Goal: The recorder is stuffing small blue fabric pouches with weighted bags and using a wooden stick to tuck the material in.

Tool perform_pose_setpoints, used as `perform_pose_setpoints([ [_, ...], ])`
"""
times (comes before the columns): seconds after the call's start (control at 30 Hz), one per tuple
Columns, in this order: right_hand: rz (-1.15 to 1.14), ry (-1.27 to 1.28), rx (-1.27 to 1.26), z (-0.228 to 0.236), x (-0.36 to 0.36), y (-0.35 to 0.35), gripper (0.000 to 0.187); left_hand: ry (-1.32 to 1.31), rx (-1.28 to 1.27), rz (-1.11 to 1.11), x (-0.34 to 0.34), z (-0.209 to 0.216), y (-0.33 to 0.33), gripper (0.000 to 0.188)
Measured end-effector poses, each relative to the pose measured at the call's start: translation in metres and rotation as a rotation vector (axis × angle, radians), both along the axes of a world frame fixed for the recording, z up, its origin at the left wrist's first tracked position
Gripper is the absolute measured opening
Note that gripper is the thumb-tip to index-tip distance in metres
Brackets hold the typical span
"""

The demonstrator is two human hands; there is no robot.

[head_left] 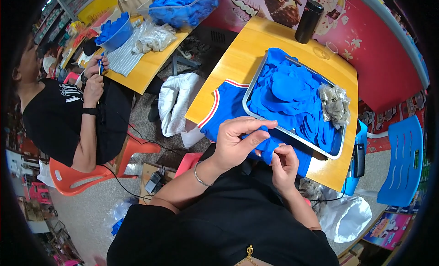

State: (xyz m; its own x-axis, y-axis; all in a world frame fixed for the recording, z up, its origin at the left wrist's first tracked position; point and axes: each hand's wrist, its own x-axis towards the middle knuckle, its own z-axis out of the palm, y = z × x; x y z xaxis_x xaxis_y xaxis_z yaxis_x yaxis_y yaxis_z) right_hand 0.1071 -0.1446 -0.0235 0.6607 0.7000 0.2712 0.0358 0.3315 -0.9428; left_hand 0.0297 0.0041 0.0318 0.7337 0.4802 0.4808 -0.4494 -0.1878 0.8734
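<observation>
In front of my chest, a small piece of blue cloth (266, 146) is held up between my two hands. My left hand (235, 140), with a silvery bangle on its wrist, is closed on it, thumb and forefinger forming a pinch. My right hand (285, 169) grips the cloth's lower right part with thumb and fingertips. Just beyond them, a shallow metal tray (297, 128) rests on the table, heaped with thin blue cloth pieces (292, 85). Under the tray and my hands lies a blue garment (228, 103) with red and white trim.
A clear plastic bag of small pieces (335, 106) sits at the tray's right. On the yellow table (249, 42) stands a black flask (309, 21). A co-worker (59, 110) sits at left beside another table with blue cloth in tubs. A blue chair (402, 163) stands right.
</observation>
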Motion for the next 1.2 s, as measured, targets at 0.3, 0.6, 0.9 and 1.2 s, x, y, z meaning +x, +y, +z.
perform_pose_setpoints([
  [0.3, 0.007, -0.095, 0.055, -0.004, 0.010, 0.001, 0.016, -0.073, -0.227, -0.211, 0.003, -0.010, 0.003, 0.017],
  [0.6, -0.246, -0.439, 0.055, -0.006, 0.017, 0.004, 0.025, 0.025, -0.243, -0.221, 0.003, 0.005, -0.002, 0.018],
  [0.9, -0.303, -0.425, -0.049, 0.004, 0.015, 0.007, 0.018, -0.063, 0.022, -0.087, 0.006, 0.002, -0.002, 0.020],
  [1.2, -0.236, -0.415, -0.063, -0.015, 0.025, 0.006, 0.015, 0.025, 0.217, -0.112, 0.002, 0.007, 0.008, 0.022],
])
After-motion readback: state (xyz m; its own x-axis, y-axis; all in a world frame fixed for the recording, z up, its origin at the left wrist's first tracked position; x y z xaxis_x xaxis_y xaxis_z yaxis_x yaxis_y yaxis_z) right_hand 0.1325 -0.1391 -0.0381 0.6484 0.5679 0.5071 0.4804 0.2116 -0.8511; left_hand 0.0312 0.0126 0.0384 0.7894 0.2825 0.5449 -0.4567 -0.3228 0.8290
